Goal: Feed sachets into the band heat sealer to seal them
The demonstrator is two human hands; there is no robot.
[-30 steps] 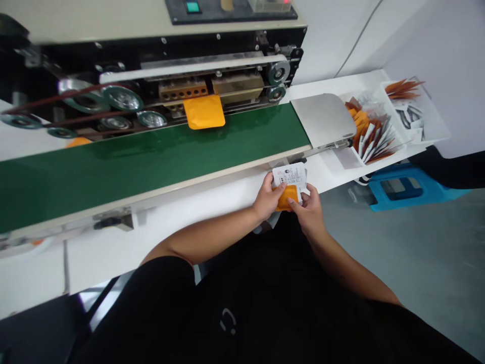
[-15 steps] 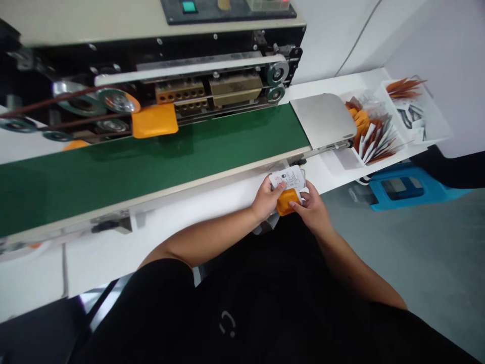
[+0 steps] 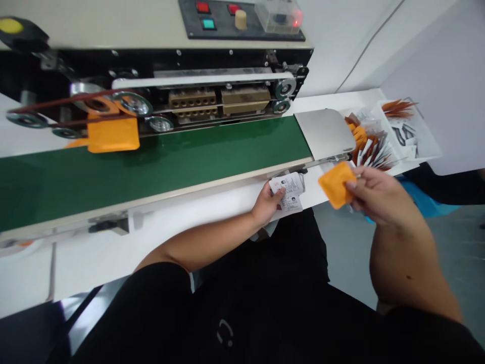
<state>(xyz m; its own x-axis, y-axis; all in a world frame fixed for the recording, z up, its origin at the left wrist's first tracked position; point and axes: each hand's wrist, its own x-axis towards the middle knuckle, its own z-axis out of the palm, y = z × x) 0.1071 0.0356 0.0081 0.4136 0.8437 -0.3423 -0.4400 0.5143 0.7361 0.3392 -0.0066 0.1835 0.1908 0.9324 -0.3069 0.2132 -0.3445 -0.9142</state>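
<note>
My left hand (image 3: pixel 266 203) is closed on a small stack of white printed cards (image 3: pixel 289 188), just in front of the conveyor's near edge. Small text and a dark round mark show on the cards. Out to the right, my right hand (image 3: pixel 379 194) pinches an orange packet (image 3: pixel 337 184) by its right side, with the packet raised in front of the open bins. Another orange packet (image 3: pixel 113 135) is caught by its upper edge in the rollers of the sealing machine (image 3: pixel 223 76), hanging over the green belt (image 3: pixel 212 151).
A metal plate (image 3: pixel 325 132) ends the belt on the right. Beyond it, a white bin (image 3: pixel 396 146) holds orange packets and white slips; another white tray (image 3: pixel 430 139) stands farther right. A blue stool (image 3: pixel 428 199) is below. Control buttons (image 3: pixel 208 24) sit on top of the machine.
My right hand has moved right and up, taking the orange packet away from the cards. My left hand stays with the cards. The packet in the machine has travelled left.
</note>
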